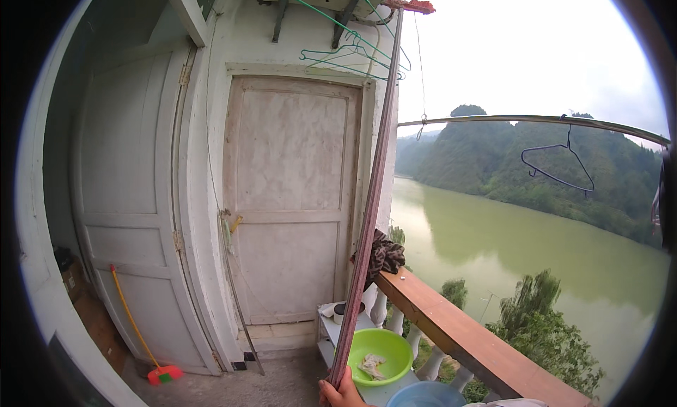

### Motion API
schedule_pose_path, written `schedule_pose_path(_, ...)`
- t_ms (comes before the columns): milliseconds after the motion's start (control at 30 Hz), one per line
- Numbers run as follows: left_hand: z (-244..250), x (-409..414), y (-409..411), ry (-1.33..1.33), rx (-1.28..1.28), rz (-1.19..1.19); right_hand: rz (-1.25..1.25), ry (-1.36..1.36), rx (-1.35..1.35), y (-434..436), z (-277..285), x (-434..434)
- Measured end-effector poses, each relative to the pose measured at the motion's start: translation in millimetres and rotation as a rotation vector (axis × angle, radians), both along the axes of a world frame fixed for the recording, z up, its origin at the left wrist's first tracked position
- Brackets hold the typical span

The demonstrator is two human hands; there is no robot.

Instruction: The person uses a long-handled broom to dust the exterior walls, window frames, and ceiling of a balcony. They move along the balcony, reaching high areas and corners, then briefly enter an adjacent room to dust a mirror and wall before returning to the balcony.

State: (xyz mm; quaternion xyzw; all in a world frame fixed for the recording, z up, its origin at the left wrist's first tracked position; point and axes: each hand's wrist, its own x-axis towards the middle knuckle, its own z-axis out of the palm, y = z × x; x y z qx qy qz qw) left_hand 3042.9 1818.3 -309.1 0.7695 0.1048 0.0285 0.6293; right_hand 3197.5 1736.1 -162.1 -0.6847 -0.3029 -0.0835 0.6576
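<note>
My right hand (342, 392) is at the bottom edge, its fingers wrapped around the lower end of a long mauve pole (373, 206). The pole rises, leaning slightly right, to a red brush-like head (418, 6) near the top. Close behind its upper part hang green wire hangers (351, 52), though I cannot tell whether it touches them. Beside my hand a lime-green plastic basin (394, 372) holds a pale wet cloth (372, 366). A blue basin (426, 396) is partly cut off below it. My left hand is out of view.
A balcony railing (476, 343) runs along the right, with dark patterned cloth (385, 253) at its far end. A closed wooden door (291, 195) stands ahead. A red dustpan (164, 374) and a thin metal rod (246, 322) lean at left. A dark hanger (560, 166) hangs from a rail (486, 119).
</note>
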Motion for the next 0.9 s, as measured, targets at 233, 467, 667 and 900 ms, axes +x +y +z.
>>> schedule_pose_path(233, 4.8, -61.8, -7.2, 0.239, -0.059, -0.123, 0.089, 0.038, -0.061, -40.3, 12.5, -50.2)
schedule_pose_path(467, -52.2, -74.7, -47.4, 0.228, -0.178, 0.138, 0.146, -0.053, -0.026, -65.3, 43.5, -73.4)
schedule_pose_path(667, -67.7, -93.5, -65.7, 0.082, -0.207, 0.222, 0.204, -0.122, -0.047, -67.1, 58.7, -110.9)
schedule_pose_path(900, -112.3, -203.4, -55.5, 0.234, 0.053, 0.262, 0.38, -0.018, 0.03, -40.6, 35.1, -207.5)
